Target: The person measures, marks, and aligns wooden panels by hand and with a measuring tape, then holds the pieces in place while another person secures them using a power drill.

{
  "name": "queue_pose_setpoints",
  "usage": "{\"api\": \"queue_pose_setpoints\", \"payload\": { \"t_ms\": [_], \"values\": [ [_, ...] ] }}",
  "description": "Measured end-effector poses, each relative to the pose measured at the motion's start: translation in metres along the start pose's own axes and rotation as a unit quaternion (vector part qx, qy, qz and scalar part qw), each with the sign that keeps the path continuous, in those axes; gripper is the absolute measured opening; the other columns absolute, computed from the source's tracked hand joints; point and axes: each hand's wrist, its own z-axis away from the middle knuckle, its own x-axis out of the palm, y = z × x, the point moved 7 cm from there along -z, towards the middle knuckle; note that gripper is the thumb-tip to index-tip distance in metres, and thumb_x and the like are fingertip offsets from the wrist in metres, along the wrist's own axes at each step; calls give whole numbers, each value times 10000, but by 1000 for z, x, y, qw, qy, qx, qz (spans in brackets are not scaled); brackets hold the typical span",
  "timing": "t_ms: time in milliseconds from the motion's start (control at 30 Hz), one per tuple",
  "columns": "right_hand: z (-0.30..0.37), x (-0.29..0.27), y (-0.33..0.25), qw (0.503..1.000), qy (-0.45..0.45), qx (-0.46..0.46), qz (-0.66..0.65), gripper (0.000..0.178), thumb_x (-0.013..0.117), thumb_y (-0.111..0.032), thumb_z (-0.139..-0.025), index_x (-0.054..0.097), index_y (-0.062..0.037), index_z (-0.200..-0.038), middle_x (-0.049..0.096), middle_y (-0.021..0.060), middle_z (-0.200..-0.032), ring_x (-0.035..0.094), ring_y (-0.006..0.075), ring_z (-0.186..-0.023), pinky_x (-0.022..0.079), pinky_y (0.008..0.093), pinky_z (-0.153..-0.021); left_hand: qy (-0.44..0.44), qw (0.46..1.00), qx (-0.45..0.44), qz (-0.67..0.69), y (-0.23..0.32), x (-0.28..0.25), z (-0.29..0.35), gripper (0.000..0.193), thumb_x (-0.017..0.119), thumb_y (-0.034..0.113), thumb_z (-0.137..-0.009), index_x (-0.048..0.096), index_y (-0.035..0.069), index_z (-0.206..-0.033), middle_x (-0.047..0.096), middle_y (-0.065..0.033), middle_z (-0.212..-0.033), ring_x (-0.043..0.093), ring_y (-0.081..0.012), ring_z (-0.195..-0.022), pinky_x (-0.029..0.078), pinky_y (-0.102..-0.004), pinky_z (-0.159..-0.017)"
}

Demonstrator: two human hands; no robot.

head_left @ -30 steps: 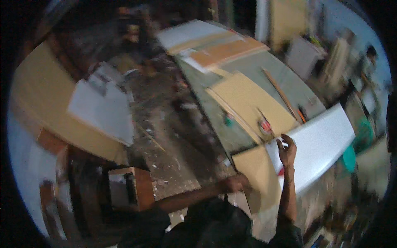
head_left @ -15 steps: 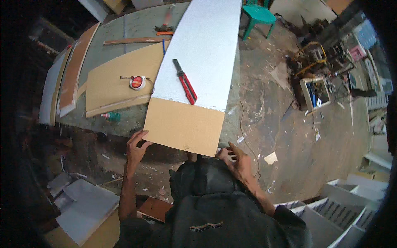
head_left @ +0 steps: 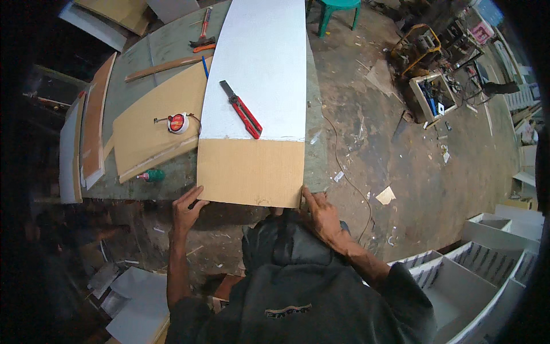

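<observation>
A long board (head_left: 252,172) lies lengthwise in front of me, white over most of its face and bare tan at the near end. My left hand (head_left: 187,207) grips its near left corner, fingertips at the side and thumb by the front edge. At the near right corner, my right hand (head_left: 323,221) holds the edge, its index finger along the side and its other fingers partly hidden. A red utility knife (head_left: 246,117) with its blade out rests on the white face, just beyond the tan strip.
Left of the board, a tape measure (head_left: 177,122) sits on a curved tan panel (head_left: 152,120) on the worktable (head_left: 129,94). A small green bottle (head_left: 152,175), a hammer (head_left: 205,28) and a wood strip (head_left: 163,67) lie around it. A green stool (head_left: 338,8) stands beyond, right.
My right hand has come up against the board's right edge, its fingers now on it. The board appears straighter in view, and my view has shifted slightly. The knife stays on the board.
</observation>
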Motion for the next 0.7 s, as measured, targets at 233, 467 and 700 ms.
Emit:
{"api": "queue_pose_setpoints", "payload": {
  "t_ms": [233,467,700],
  "values": [
    [-2,-12,-18,991,57,-81,86,617,755,-157,-814,523,-28,-1371,644,172,-1003,676,340,-867,561,421,-741,41,998,-14,34,-10,0,7,390,814,12,-728,728,7,-1109,698,-195,-1169,691,-288,-1075,547,-362,-929],
    [-5,-12,-15,994,67,-83,37,557,779,-101,-782,580,-12,-1295,684,163,-996,690,327,-881,568,400,-748,33,999,8,29,-5,-2,1,346,813,7,-722,746,8,-1061,710,-190,-1143,705,-264,-1049,559,-341,-906],
    [-7,-11,-12,994,60,-84,38,520,781,-118,-786,604,-4,-1261,689,168,-962,696,323,-854,565,390,-748,33,999,11,16,-9,-4,1,325,806,5,-725,749,6,-1045,714,-200,-1122,714,-258,-1030,569,-338,-881]
  ]
}}
